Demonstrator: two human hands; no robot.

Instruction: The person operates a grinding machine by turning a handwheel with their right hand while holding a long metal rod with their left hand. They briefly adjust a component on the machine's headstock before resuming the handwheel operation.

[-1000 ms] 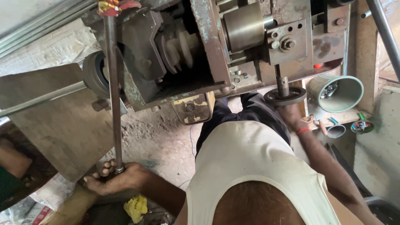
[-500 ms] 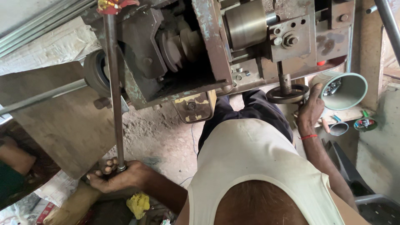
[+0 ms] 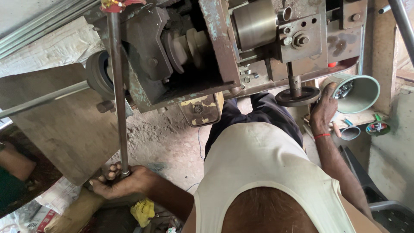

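Far left: another person's forearm with a green sleeve, at the frame edge, apart from the work.

Lower left: left hand, grip clamped around the bottom end of a long steel lever rod; fingers wrapped over the rod's lower tip, knuckles toward the camera. Rod near upright, rising from the hand to a red-capped top at the upper frame edge, passing in front of the machine body.

Just below the left hand: crumpled yellow cloth on the floor, near the wrist but apart from it. Behind the rod: flat brown board leaning at a slant, crossed by a thin grey bar.

Centre: worn metal machine with a stepped pulley and a smooth steel cylinder; yellowed plate hanging beneath the frame. Dusty concrete floor below.

Centre right: small black handwheel on a short vertical shaft under the machine. Right hand resting against the wheel's right rim, fingers curled toward it; whether the grip is closed on the rim, cannot tell. Red thread band on that wrist.

Right: pale green pipe section lying open-mouthed, small metal parts inside; smaller cups beside it on a ledge.
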